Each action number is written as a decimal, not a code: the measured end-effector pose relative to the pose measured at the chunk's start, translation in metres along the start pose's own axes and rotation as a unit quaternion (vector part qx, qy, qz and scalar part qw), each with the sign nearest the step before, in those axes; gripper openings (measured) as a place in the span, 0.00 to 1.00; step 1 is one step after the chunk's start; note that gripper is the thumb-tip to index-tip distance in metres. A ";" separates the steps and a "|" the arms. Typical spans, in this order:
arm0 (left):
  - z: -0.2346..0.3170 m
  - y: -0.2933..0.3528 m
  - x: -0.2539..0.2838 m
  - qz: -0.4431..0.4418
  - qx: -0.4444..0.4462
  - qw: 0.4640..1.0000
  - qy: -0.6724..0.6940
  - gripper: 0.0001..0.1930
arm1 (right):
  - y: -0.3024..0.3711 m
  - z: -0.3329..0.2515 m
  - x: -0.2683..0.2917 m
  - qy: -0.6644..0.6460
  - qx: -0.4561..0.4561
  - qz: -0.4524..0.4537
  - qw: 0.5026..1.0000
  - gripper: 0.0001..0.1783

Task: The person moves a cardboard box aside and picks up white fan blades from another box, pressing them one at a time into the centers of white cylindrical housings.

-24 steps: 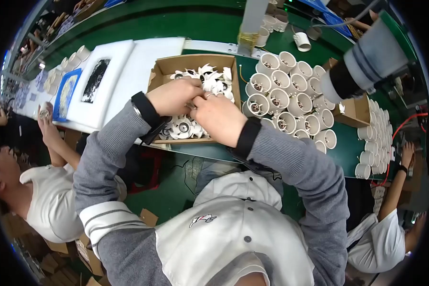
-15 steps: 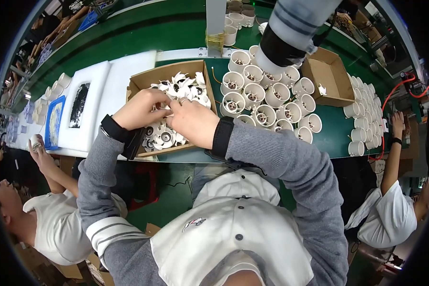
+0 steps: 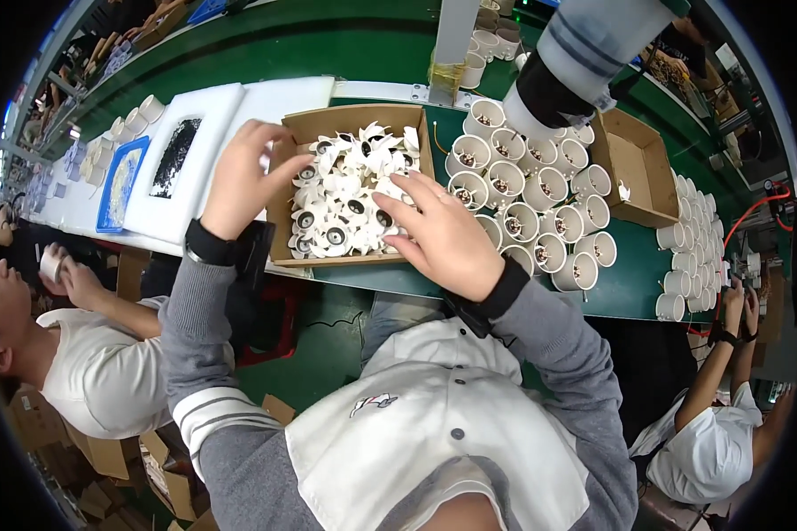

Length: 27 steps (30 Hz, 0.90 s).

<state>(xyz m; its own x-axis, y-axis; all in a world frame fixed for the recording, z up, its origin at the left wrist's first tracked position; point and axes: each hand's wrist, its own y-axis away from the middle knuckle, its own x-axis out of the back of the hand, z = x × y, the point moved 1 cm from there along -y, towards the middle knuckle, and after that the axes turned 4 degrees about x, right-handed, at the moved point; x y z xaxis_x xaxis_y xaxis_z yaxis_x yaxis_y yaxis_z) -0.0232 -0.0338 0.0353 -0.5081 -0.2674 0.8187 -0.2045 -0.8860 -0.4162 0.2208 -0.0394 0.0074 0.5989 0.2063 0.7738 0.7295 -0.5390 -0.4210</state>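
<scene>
White fan impellers (image 3: 350, 177) with dark round hubs fill a shallow cardboard box (image 3: 280, 199) in front of me. Over the box's left edge is my left hand (image 3: 252, 177), thumb and fingers apart, with nothing visible in it. My right hand (image 3: 447, 234) reaches across the right edge, fingers spread and their tips at the impellers; nothing shows in its grasp. Each wrist wears a black band. To the right of the box stand many white round cups (image 3: 545, 188) with copper-coloured parts and thin wires inside.
A large cylindrical tool (image 3: 567, 66) hangs above the cups. Farther right are a second cardboard box (image 3: 642, 168) and more cups (image 3: 686, 252). White foam (image 3: 212, 124) and a blue tray (image 3: 115, 199) lie left. Co-workers sit on both sides.
My hands were close together over the impellers, fingertips meeting; now they are apart, the left at the box's left edge and the right at its right. The whole view has shifted slightly.
</scene>
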 end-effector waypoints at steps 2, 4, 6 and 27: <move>-0.016 0.025 0.014 -0.042 0.227 0.972 -0.040 0.19 | 0.010 -0.009 0.007 0.114 0.035 0.046 0.992 0.19; -0.011 0.046 0.008 -0.219 0.340 0.907 0.117 0.17 | 0.020 -0.013 -0.007 0.120 0.029 0.014 0.992 0.17; -0.012 0.062 -0.002 -0.198 0.355 0.902 0.146 0.15 | 0.029 -0.017 -0.023 0.130 0.001 -0.052 0.990 0.14; 0.217 0.122 -0.043 -0.310 0.104 0.761 0.560 0.49 | 0.262 -0.122 0.165 0.135 -0.067 -0.012 0.989 0.11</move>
<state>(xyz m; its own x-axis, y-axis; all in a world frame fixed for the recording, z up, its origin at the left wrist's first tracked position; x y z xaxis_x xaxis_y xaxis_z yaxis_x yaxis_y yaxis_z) 0.1554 -0.2125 0.0348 -0.7859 0.6145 -0.0680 -0.6183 -0.7819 0.0801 0.4709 -0.2461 0.0825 0.4582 0.0051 0.8888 0.6824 -0.6428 -0.3481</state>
